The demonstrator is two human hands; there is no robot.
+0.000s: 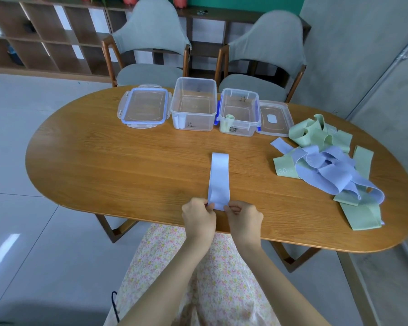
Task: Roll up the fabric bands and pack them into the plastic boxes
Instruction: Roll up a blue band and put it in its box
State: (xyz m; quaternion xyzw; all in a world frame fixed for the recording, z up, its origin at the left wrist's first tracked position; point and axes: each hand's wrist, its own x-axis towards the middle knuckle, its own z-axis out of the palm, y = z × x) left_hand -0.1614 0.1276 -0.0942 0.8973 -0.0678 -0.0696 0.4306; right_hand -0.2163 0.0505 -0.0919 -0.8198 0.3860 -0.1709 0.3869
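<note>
**Head view: first turn of a lavender band, most of the pile still waiting**

Head camera looks down on an oval wooden desk. A lavender fabric band lies flat and straight, running away from the person, its near end at the desk's front edge. The left hand and the right hand each pinch one corner of that near end, fingers curled onto the cloth; the end looks just turned up, so the roll seems barely begun.

At the far side stand two clear plastic boxes. The larger box holds one pale roll in its near left corner. The smaller box, with blue clips, holds one green roll. Both carry handwritten labels, too small to read surely. So by the look of it, two bands are packed and a third is in hand.

To the right lies a tangled heap of green bands and lavender bands, part of it reaching toward the desk's right edge. That heap is what is left, the greater share of the work.

A blue-rimmed lid lies left of the larger box and a clear lid right of the smaller one. Two grey chairs stand behind. Nothing lies between the band and the boxes.
</note>
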